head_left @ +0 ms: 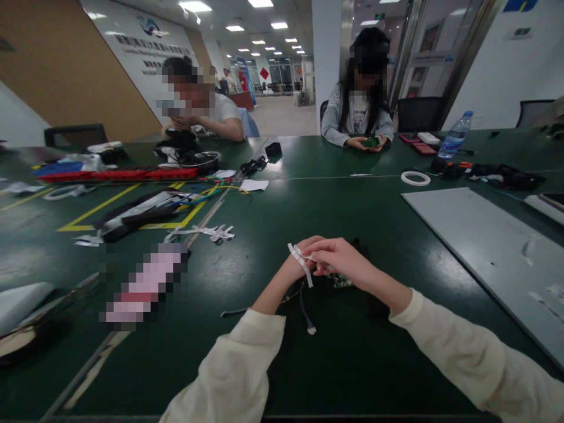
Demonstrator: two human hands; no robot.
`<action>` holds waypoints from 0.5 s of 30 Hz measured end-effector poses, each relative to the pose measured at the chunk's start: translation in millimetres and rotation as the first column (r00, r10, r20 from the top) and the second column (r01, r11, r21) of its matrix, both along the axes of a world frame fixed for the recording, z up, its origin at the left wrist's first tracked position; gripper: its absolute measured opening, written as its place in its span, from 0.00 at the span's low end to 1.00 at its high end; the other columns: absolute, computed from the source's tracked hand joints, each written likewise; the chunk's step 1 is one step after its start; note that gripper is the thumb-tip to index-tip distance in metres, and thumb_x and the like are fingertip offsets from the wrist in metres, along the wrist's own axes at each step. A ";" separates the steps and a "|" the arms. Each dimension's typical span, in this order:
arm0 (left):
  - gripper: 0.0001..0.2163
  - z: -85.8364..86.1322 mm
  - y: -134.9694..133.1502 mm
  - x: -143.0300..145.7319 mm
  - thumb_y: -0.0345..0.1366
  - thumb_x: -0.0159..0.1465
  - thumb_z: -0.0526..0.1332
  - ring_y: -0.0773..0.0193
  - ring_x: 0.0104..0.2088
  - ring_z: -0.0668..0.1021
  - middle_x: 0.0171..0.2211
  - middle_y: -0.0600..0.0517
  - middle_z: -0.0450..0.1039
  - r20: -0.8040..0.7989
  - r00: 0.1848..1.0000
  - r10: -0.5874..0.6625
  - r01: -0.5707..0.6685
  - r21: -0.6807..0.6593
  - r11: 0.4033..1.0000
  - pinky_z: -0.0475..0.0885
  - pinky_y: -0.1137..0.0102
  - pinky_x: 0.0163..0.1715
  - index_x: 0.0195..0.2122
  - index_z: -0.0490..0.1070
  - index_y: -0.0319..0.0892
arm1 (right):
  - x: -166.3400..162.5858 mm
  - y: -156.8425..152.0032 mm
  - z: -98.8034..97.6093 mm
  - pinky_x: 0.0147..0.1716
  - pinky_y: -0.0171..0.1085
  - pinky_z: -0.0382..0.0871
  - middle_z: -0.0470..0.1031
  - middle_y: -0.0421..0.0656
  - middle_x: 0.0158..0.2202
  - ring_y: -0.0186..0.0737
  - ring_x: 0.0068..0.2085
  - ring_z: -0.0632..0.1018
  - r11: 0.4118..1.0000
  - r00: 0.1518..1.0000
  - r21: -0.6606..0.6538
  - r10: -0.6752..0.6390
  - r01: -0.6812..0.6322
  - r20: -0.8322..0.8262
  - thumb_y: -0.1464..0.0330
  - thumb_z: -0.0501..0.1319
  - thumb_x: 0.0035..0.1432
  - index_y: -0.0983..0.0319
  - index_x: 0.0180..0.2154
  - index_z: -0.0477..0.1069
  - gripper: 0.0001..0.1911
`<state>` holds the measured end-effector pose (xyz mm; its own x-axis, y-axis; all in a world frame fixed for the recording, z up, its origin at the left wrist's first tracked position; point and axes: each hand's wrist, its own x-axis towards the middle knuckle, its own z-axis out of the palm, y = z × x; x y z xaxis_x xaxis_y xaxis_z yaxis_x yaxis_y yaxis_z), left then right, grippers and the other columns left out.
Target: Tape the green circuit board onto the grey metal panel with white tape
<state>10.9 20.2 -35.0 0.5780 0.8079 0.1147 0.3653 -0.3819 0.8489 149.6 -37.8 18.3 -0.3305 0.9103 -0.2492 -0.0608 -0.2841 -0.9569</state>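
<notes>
My left hand [305, 254] is held back-up over the table, with strips of white tape [304, 269] stuck across its back near the wrist. Its fingers are mostly hidden behind my right hand [341, 259]. The right hand's fingertips are pinched together on a strip of white tape at the back of the left hand. Below the right hand, part of a green circuit board [340, 281] shows. A dark cable [305, 308] with a pale end lies on the table under my hands, and another dark cable end [233, 313] points left.
A grey panel [480, 252] lies at right, near a tape roll [415, 178] and a water bottle [457, 136]. At left are a blurred pink object [147, 285], a black pouch [141, 214] and tape scraps [218, 233]. Two people sit across the green table [259, 220].
</notes>
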 end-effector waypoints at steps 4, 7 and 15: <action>0.09 -1.7 3.1 -0.6 0.32 0.52 0.60 0.60 0.38 0.76 0.37 0.48 0.73 -0.006 0.999 -0.031 0.031 -0.012 0.999 0.72 0.65 0.41 0.35 0.72 0.38 | 4.0 0.0 -1.0 0.23 0.30 0.72 0.75 0.40 0.27 0.26 0.21 0.72 0.994 0.987 0.053 0.089 -0.097 0.135 0.73 0.57 0.57 0.61 0.43 0.74 0.12; 0.11 -2.6 5.8 -1.8 0.34 0.53 0.61 0.60 0.39 0.76 0.40 0.47 0.73 -0.018 0.999 -0.031 0.030 -0.010 0.999 0.71 0.66 0.41 0.38 0.73 0.39 | 8.9 -2.8 0.7 0.20 0.29 0.70 0.74 0.39 0.24 0.26 0.19 0.71 0.978 0.960 0.076 0.175 -0.195 0.218 0.71 0.57 0.59 0.59 0.52 0.69 0.18; 0.16 -14.1 13.0 3.8 0.35 0.54 0.62 0.65 0.30 0.75 0.33 0.49 0.73 -0.008 0.997 0.070 -0.071 -0.139 0.988 0.70 0.69 0.31 0.44 0.70 0.37 | 66.4 -22.8 13.1 0.32 0.34 0.75 0.75 0.45 0.45 0.31 0.29 0.79 0.929 0.899 -0.024 0.363 -0.368 0.247 0.61 0.55 0.62 0.53 0.60 0.59 0.24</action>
<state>14.7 33.2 -49.1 0.5191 0.8547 -0.0033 0.3899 -0.2334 0.8908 216.0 -60.6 31.4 -0.5730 0.7435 -0.3449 0.2777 -0.2198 -0.9352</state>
